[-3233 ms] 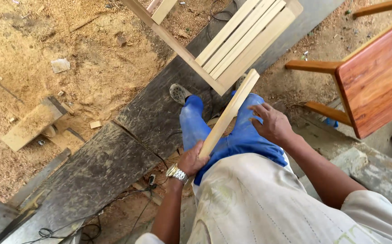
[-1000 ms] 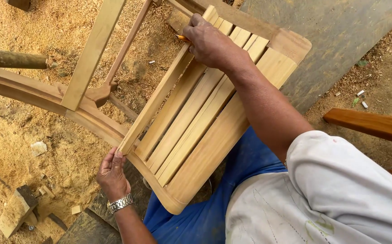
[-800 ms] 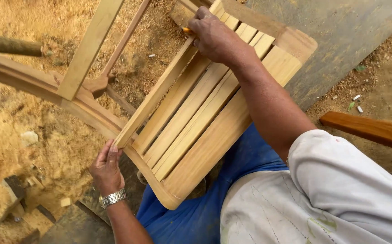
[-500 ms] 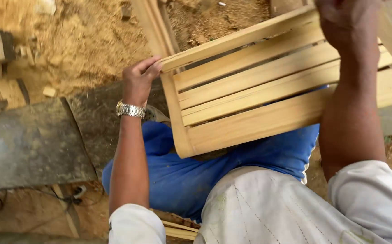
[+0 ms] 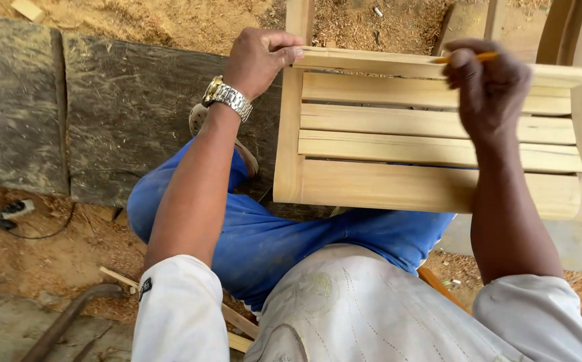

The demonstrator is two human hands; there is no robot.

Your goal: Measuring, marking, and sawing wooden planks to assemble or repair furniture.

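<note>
The slatted seat panel (image 5: 431, 141) at 1 o'clock is pale bare wood, sanded smooth and matt, and the loose slat (image 5: 398, 62) along its far edge looks the same. At 11 o'clock a wristwatch (image 5: 227, 98) shows glossy silver metal links, above a dark, rough, weathered plank (image 5: 130, 114). Loose sawdust (image 5: 170, 20) at 12 o'clock looks coarse; the blue trousers (image 5: 271, 241) are matt cloth.
</note>
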